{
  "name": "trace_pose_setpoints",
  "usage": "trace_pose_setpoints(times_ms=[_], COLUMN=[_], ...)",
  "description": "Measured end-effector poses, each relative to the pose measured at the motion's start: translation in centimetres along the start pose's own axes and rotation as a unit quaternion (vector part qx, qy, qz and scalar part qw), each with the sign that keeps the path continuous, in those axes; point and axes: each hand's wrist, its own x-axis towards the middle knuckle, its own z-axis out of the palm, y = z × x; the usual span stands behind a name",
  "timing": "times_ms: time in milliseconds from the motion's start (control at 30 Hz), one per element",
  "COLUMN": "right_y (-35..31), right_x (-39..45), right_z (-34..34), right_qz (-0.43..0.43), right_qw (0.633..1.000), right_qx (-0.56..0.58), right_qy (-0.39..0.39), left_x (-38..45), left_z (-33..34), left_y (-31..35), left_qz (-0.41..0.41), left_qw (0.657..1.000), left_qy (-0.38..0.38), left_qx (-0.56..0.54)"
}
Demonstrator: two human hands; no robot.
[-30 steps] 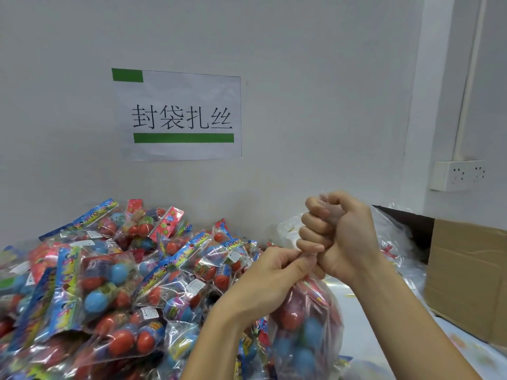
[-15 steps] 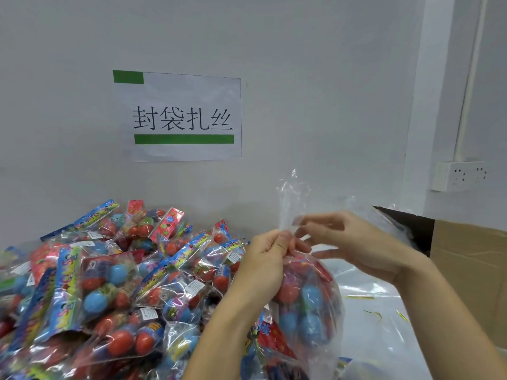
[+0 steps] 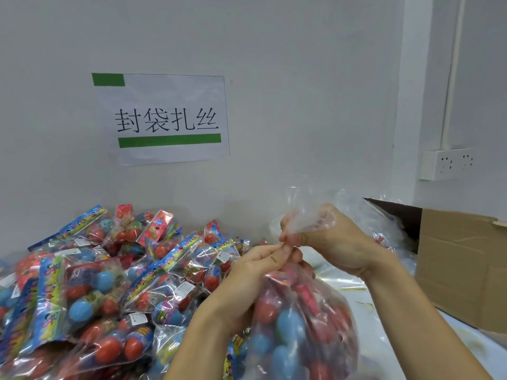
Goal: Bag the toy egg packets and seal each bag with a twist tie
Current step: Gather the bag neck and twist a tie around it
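Observation:
A clear plastic bag (image 3: pixel 304 325) filled with red and blue toy egg packets hangs in front of me at lower centre. My left hand (image 3: pixel 258 267) pinches the bag's gathered neck just above the eggs. My right hand (image 3: pixel 326 237) grips the neck right above that, its fingers curled, and the loose bag top (image 3: pixel 301 212) flares over its knuckles. I cannot make out a twist tie at the neck. A big heap of loose toy egg packets (image 3: pixel 109 283) fills the table on the left.
A cardboard box (image 3: pixel 461 261) stands at the right, with clear bags (image 3: pixel 384 223) behind my right hand. Thin yellow ties (image 3: pixel 365 304) lie on the white table. On the wall hang a paper sign (image 3: pixel 164 119) and a socket (image 3: pixel 447 163).
A second ago my right fist wrapped the neck; it then let go and spread its fingers, freeing the bag top. Now it grips the neck again, close to my left hand's pinch.

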Motion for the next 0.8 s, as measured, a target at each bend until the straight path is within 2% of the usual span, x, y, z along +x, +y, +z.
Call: trace_pose_setpoints(times_ms=[200, 333, 433, 700, 800], right_y=[0.1, 0.1, 0.2, 0.6, 0.5], right_x=[0.4, 0.6, 0.6, 1.0, 1.0], right_z=[0.7, 0.9, 1.0, 1.5, 1.7], right_qz=[-0.023, -0.039, -0.031, 0.018, 0.029], right_qw=[1.0, 0.999, 0.999, 0.998, 0.997], right_qx=[0.018, 0.028, 0.028, 0.021, 0.022], right_qy=[0.011, -0.016, 0.011, 0.063, 0.072], left_x=[-0.6, -0.1, 0.5, 0.8, 1.0], left_z=[-1.3, -0.7, 0.2, -0.3, -0.2], left_y=[0.4, 0.1, 0.0, -0.7, -0.7], left_qz=[-0.034, -0.012, -0.003, 0.017, 0.02], left_qw=[0.996, 0.999, 1.0, 0.994, 0.994], left_qy=[-0.065, -0.036, 0.007, 0.015, 0.031], left_qx=[0.053, 0.001, -0.016, -0.108, -0.098])
